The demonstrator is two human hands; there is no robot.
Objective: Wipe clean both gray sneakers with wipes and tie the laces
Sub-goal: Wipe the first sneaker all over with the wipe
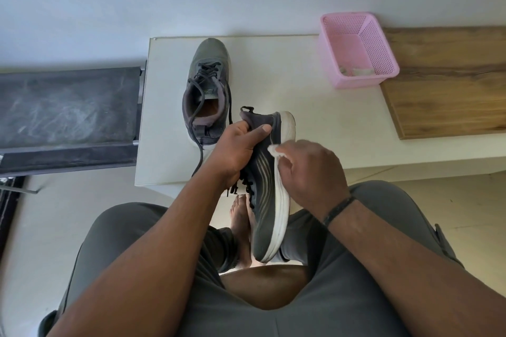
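While gripped, sneaker (267,200) under wipe (273,149).

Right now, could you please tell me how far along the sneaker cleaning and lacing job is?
Done: hard to confirm; crumpled bits in the pink perforated plastic basket may be used wipes. In hand: the left hand grips the gray white-soled sneaker by its heel collar while the right hand rubs a white wipe along the sole edge. Left: the second gray sneaker on the white table has loose laces; both need tying.

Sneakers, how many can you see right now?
2. One sneaker stands on the white table, laces untied; the other sneaker is held in the left hand while being wiped.
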